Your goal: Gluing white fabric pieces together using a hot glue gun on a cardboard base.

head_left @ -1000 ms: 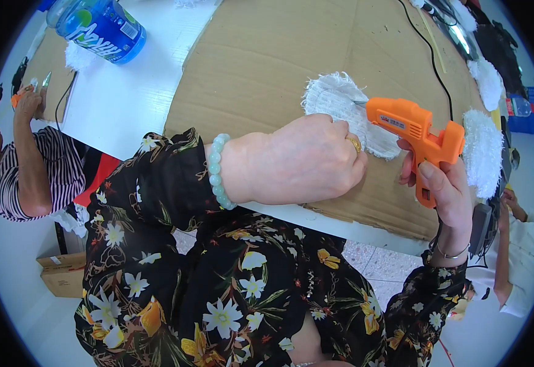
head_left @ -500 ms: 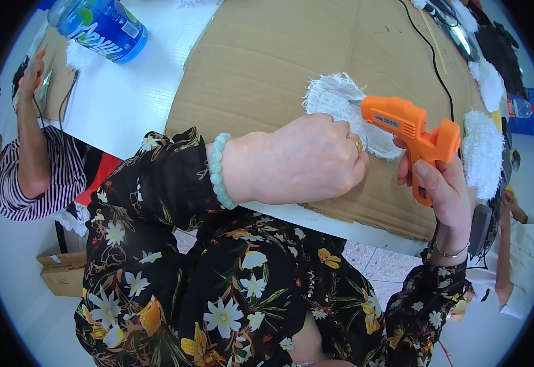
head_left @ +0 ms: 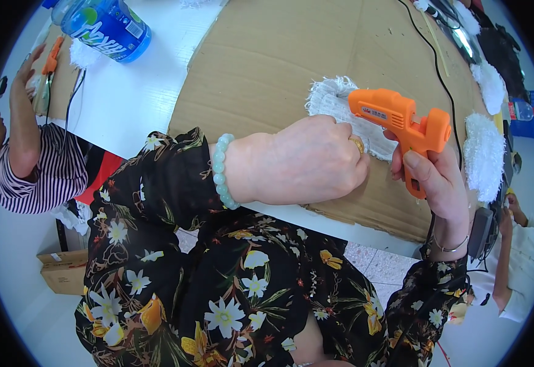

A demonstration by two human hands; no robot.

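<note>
My right hand [head_left: 432, 174] grips an orange hot glue gun [head_left: 395, 116] by its handle, with its front end over a white fabric piece [head_left: 334, 98] that has frayed edges. The fabric lies on a brown cardboard sheet [head_left: 261, 67]. My left hand [head_left: 303, 160] rests at the near edge of the fabric, back of the hand up and fingers curled under. Its fingertips are hidden, so what they pinch, if anything, cannot be seen. The nozzle of the glue gun is not distinct against the fabric.
A blue-labelled bottle [head_left: 108, 30] stands at the far left on the white table [head_left: 144, 92]. White fluffy pieces [head_left: 485, 156] lie along the right, beside a black cable [head_left: 441, 73]. A person in a striped shirt [head_left: 40, 168] sits left, near another orange glue gun [head_left: 51, 56]. Another person [head_left: 518, 263] is at right.
The glue gun in my right hand has shifted slightly left and toward the far side, further over the fabric. My left hand has hardly moved. The person at left has moved an arm.
</note>
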